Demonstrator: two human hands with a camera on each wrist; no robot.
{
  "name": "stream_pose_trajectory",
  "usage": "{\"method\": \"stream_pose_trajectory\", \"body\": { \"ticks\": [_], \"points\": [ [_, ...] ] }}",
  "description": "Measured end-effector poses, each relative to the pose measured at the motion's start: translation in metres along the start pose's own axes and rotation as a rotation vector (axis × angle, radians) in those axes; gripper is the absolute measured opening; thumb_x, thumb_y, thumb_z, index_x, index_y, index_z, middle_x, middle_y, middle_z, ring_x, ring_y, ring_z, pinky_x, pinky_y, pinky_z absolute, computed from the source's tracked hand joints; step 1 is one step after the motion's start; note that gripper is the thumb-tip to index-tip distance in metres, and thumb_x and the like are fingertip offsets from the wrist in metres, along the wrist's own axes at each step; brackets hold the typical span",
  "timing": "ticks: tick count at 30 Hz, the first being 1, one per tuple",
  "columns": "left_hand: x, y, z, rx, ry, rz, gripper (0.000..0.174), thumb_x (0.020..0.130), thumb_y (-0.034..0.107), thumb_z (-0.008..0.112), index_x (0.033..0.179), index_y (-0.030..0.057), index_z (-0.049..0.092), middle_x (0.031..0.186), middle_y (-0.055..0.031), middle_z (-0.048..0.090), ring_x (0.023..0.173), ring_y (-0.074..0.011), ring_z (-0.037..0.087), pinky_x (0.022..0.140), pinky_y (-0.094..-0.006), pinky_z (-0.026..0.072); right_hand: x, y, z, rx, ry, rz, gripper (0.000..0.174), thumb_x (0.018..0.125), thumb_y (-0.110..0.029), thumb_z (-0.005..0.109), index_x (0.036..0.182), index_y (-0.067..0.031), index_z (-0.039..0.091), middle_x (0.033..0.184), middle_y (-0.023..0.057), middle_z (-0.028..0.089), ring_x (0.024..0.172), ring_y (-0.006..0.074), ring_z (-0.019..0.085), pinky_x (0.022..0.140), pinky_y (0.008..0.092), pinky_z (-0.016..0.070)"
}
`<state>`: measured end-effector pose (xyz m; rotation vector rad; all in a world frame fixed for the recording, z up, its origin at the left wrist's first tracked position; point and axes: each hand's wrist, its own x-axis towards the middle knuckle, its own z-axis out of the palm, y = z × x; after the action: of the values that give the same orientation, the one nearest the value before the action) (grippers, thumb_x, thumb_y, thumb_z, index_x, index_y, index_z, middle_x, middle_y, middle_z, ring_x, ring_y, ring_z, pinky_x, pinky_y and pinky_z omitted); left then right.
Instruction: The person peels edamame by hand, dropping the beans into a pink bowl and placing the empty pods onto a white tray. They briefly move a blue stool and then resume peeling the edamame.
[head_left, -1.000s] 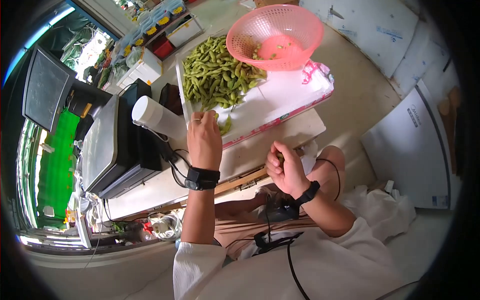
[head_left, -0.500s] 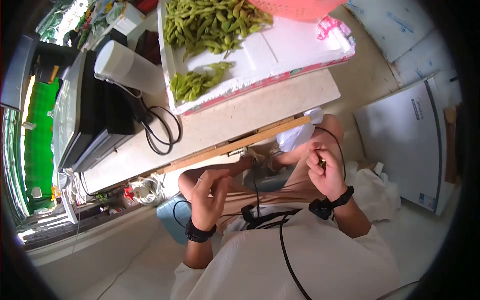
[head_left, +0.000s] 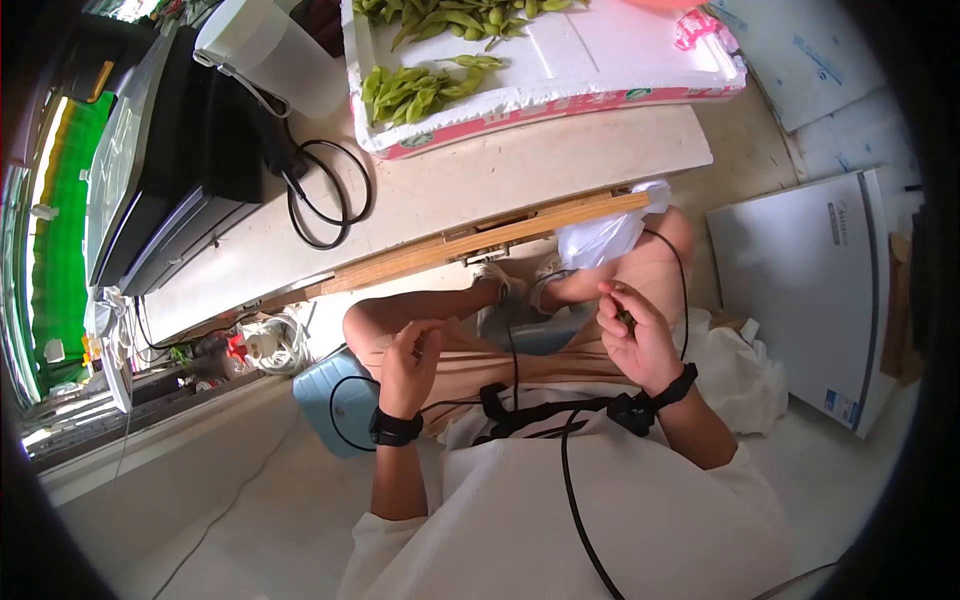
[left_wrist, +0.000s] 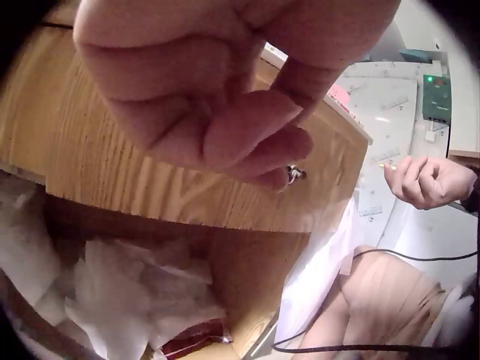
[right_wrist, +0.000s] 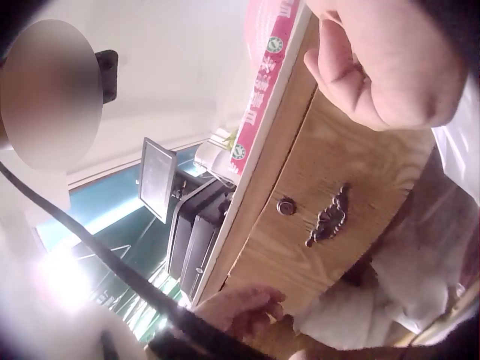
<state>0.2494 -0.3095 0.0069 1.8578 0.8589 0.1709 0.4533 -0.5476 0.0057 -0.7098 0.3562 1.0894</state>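
Observation:
Over the lap, the left hand (head_left: 408, 368) is raised with loosely curled fingers; no object shows in it. The left wrist view shows the same hand (left_wrist: 217, 82) close up, fingers bent toward the palm. To its right, the right hand (head_left: 640, 340) curls its fingers round a small green pod (head_left: 626, 319), mostly hidden by them. The right wrist view hides what this hand (right_wrist: 390, 67) holds. Beyond both hands, a small pile of green pods (head_left: 415, 95) lies in the near left corner of a white foam tray (head_left: 570, 85), apart from the larger pile (head_left: 455, 18).
The tray stands on a table (head_left: 540, 155) with a wooden drawer front. A white cup (head_left: 270, 55), black cable (head_left: 345, 200) and black machine (head_left: 190, 190) are at the left. A white plastic bag (head_left: 605, 235) hangs by the knee; a white fridge (head_left: 800, 290) stands right.
The left hand has left the pods in the tray and drawn back over the lap, its fingers more curled. The right hand has also moved back, still holding its pod. The head view has tilted down.

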Motion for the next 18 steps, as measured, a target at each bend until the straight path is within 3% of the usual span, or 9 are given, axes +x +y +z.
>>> {"method": "stream_pose_trajectory", "body": {
  "ticks": [12,14,15,18],
  "points": [
    [-0.023,-0.025,0.010,-0.022,-0.013,-0.016,0.014,0.090,0.006,0.056,0.100,-0.0013,0.062,0.074,-0.0069,0.062,0.067,-0.0112,0.058,0.061,-0.0253,0.0459,-0.016,0.006,-0.002,0.034,-0.022,0.042,0.019,0.097,-0.019,0.046,0.105,-0.0046,0.055,0.074,-0.0010,0.048,0.056,0.0060,0.039,0.046,0.0179,0.0298],
    [-0.024,-0.030,0.010,0.014,-0.046,0.011,0.014,0.089,0.007,0.057,0.098,-0.0016,0.062,0.076,-0.0111,0.065,0.067,-0.0192,0.062,0.063,-0.0288,0.0481,-0.020,0.008,-0.003,0.024,-0.030,0.027,0.018,0.096,-0.017,0.045,0.105,-0.0048,0.055,0.075,-0.0004,0.048,0.056,0.0061,0.039,0.046,0.0181,0.0297],
    [-0.020,-0.038,0.010,0.016,-0.036,0.013,0.014,0.089,0.007,0.057,0.098,-0.0016,0.062,0.076,-0.0111,0.065,0.067,-0.0192,0.062,0.063,-0.0288,0.0481,-0.020,0.009,-0.003,0.012,-0.035,0.013,0.017,0.096,-0.016,0.045,0.104,-0.0050,0.054,0.075,0.0002,0.048,0.056,0.0063,0.039,0.046,0.0184,0.0296],
    [0.007,-0.059,0.014,0.261,-0.112,0.140,0.014,0.086,0.009,0.057,0.093,-0.0001,0.064,0.084,-0.0193,0.066,0.075,-0.0318,0.065,0.067,-0.0367,0.0505,-0.019,0.016,-0.008,-0.008,-0.043,0.025,0.016,0.094,-0.012,0.044,0.105,-0.0053,0.054,0.077,0.0009,0.049,0.056,0.0063,0.039,0.046,0.0185,0.0295]
  ]
}}
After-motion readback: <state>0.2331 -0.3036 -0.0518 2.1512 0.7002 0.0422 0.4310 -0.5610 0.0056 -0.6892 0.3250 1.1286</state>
